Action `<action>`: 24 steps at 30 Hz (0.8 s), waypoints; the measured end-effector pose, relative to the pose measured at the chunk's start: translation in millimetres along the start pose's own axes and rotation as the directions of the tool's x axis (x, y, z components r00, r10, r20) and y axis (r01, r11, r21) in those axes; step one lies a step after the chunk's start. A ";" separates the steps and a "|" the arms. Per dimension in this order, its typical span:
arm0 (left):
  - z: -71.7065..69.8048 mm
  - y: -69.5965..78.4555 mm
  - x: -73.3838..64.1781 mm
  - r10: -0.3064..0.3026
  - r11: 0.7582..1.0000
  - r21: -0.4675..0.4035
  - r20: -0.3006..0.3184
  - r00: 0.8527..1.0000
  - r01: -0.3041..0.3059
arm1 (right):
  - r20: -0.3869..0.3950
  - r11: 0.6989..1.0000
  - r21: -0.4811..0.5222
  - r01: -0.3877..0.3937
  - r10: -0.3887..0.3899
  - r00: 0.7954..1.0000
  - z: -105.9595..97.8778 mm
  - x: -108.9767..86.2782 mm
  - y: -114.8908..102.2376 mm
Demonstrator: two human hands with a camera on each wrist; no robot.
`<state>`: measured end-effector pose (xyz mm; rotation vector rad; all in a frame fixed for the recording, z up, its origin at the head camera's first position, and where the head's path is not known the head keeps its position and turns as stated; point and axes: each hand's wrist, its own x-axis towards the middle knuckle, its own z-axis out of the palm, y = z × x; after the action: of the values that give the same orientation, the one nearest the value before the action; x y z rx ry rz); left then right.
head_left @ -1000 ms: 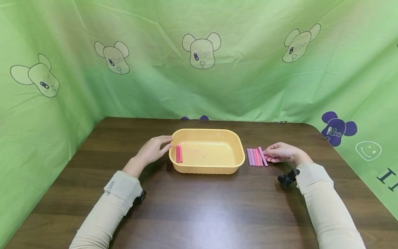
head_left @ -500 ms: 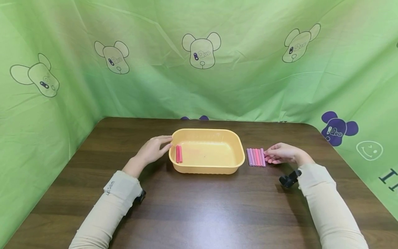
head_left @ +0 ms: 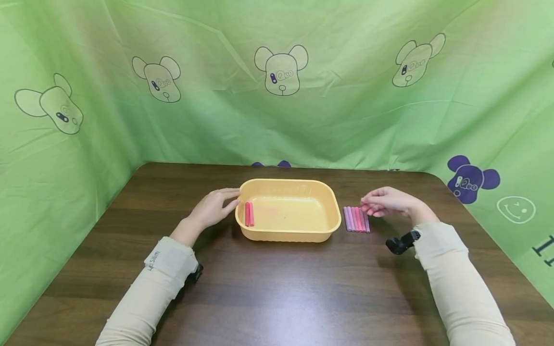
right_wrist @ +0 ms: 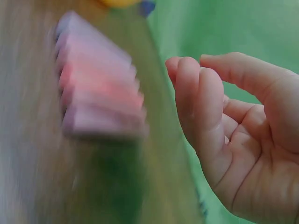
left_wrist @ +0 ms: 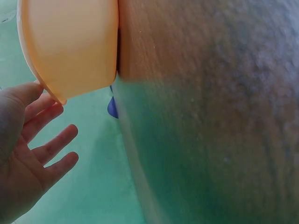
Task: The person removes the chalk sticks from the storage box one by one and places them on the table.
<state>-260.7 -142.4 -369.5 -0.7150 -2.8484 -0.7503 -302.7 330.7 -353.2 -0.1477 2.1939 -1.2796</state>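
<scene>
Hand (left) (head_left: 210, 209): fingertips resting on the rim at the basin's left end, fingers loose and mostly straight, no real grip that I can see. A careless shove from it would probably slide the whole basin.
Red sticks (head_left: 251, 214): two of them, chalk-like, lying side by side inside at the left end. They look round, so I'd bet a bump or tilt sets them rolling.
Yellow basin (head_left: 285, 236): plastic, rounded corners, flat on the wood-grain table (head_left: 281, 288). Most of its floor is bare, tons of room right of the red pair. Raised walls though, so anything coming in low would probably clip the rim.
Stick row (head_left: 356, 219): pink and purple, lined up snug, just beside the basin's right end with only a thin strip of table between. If the basin gets pushed right, that row likely gets scrambled.
Hand (right) (head_left: 391, 201): hanging by the row's right end, fingers softly bent, nothing in it afaict. Dropping in clumsily could knock the end sticks askew.
Table edges: left, right and far edges all well clear of the sticks, plus a wide bare stretch nearest the person.
Green curtain (head_left: 216, 120): hangs behind the far edge, so reaching room seems limited back there.
</scene>
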 end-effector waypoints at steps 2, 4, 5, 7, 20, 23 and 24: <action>0.3 -0.4 0.1 0.000 1.000 -0.001 0.001 1.000 0.000 | 0.008 0.999 -0.014 0.040 -0.040 0.999 5.8 1.8 -13.0; 0.6 -0.7 0.2 0.001 1.000 -0.002 0.002 1.000 -0.001 | 0.026 0.997 -0.026 0.075 -0.074 0.997 12.6 4.5 -26.3; 0.6 -0.8 0.2 0.001 1.000 -0.001 0.002 1.000 -0.001 | 0.035 0.996 -0.034 0.087 -0.086 0.996 16.4 5.9 -32.9; 0.7 -0.9 0.2 0.002 1.000 0.000 0.001 1.000 -0.002 | 0.051 0.993 -0.046 0.109 -0.107 0.993 24.4 9.8 -45.6; 0.6 0.0 1.1 -0.004 1.000 -0.001 0.000 1.000 0.004 | 0.129 0.976 -0.135 0.170 -0.153 0.980 73.6 42.8 -103.2; 0.8 -0.2 1.3 -0.003 1.000 -0.002 -0.001 1.000 0.003 | 0.154 0.973 -0.146 0.180 -0.157 0.975 83.4 50.6 -111.6; 0.7 -0.1 1.3 -0.003 1.000 -0.002 -0.002 1.000 0.003 | 0.162 0.972 -0.149 0.183 -0.158 0.974 86.3 53.0 -114.2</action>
<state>-261.9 -141.6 -369.8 -0.7093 -2.8479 -0.7545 -321.6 184.6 -313.3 -0.4915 2.1914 -1.1373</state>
